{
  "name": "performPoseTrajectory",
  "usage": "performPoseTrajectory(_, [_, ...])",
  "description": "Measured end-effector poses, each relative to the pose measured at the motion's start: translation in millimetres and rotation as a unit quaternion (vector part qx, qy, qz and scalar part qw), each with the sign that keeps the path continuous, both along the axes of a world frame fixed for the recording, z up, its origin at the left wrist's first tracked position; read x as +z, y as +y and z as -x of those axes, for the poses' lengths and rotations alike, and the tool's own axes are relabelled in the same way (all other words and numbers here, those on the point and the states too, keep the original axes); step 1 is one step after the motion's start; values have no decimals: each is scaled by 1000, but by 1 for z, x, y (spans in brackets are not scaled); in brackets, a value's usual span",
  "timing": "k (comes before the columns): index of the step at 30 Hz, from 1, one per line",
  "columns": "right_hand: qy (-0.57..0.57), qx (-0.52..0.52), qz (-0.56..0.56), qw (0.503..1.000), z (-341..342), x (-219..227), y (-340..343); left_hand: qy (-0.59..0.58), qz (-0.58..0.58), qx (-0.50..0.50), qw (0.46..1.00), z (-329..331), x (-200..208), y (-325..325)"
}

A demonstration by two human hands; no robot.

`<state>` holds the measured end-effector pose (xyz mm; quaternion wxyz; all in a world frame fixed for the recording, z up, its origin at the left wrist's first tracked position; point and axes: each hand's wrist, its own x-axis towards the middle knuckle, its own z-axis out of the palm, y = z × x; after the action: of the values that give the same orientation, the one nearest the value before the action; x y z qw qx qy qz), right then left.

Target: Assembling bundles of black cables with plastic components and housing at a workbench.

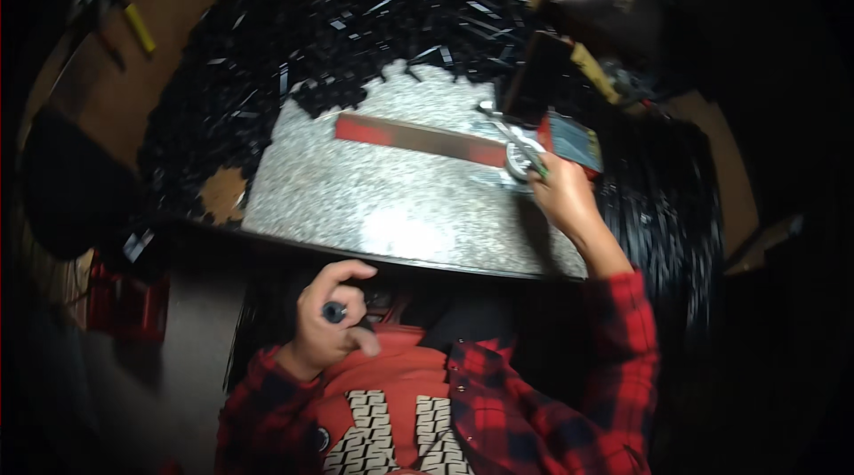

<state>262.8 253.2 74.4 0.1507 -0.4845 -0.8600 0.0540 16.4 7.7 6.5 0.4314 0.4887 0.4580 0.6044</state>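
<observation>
There is a single view, from a camera worn on the person's head, looking steeply down over the chest and both forearms, which enter from the lower edge. It sits close above the speckled stone slab (pixel 391 199), which fills the middle. The left hand (pixel 331 319) lies low and near the lens; the right hand (pixel 562 195) reaches farther out. The wide fisheye lens bends the slab's edges and darkens the rim, where the heap of black pieces (pixel 356 21) curves away.
</observation>
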Motion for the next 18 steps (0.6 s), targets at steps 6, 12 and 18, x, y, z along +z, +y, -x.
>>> performPoseTrajectory(6, [-141,-51,-4,989,-23,-7,40,-41,-20,8,999,-19,7,3])
performPoseTrajectory(12, [-136,0,-29,990,-7,-24,54,-43,-77,10,996,-13,-12,0])
performPoseTrajectory(18, [-122,-12,7,992,-9,-27,57,-55,-95,-9,994,-11,-25,6])
